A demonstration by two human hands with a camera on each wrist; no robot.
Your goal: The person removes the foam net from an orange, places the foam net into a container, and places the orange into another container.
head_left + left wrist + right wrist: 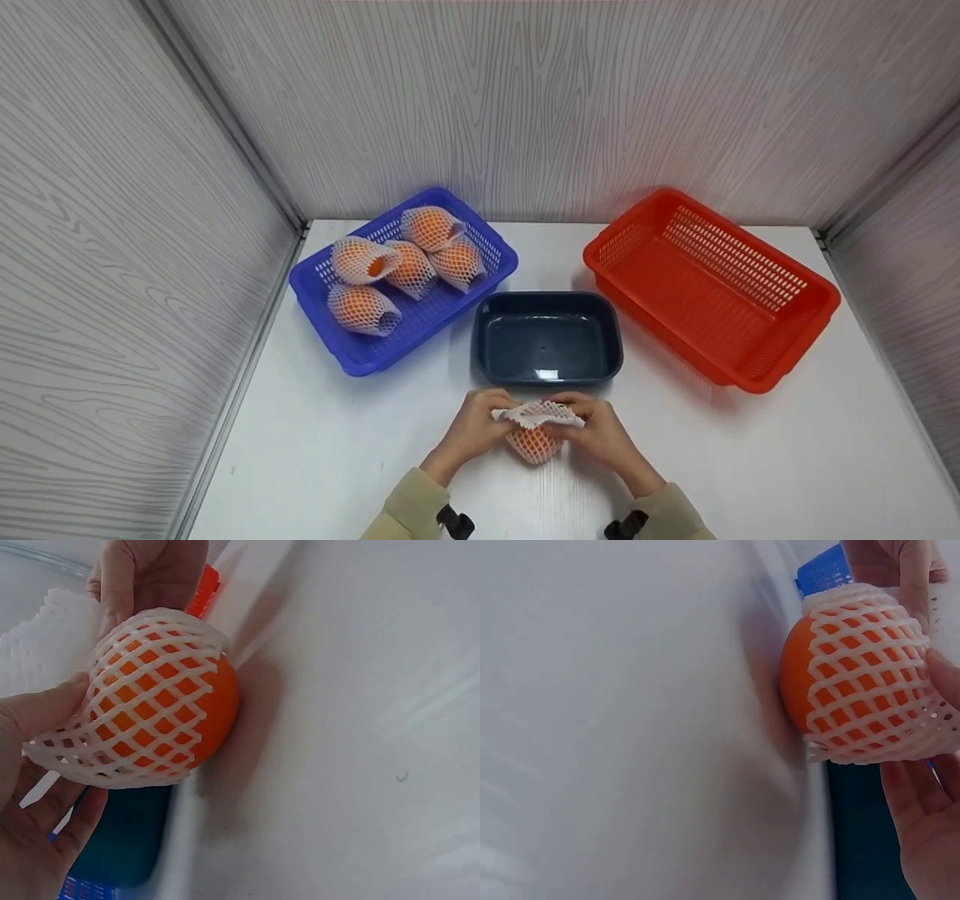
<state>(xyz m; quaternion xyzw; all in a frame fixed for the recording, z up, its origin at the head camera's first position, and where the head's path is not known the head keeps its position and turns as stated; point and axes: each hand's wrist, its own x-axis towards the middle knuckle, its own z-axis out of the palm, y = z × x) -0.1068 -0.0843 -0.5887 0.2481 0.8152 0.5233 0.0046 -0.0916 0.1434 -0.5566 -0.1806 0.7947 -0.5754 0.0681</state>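
In front of me an orange [222, 706] sits low in a white foam net sleeve [541, 414], its bottom end bare in both wrist views. My left hand [478, 424] pinches the net's upper edge on the left, thumb on the near side and fingers behind. On the right edge of the same net, my right hand [600, 430] grips in a like way. The net's top is spread and folded outward between the two hands. Just beyond them stands a dark blue tub [547, 381] with nothing visible inside.
At the back left a blue basket [356, 367] holds several oranges in foam nets [362, 309]. A red basket [709, 289] without contents stands at the right. Wood-grain panels [480, 112] enclose the white table [750, 465] at the back and sides.
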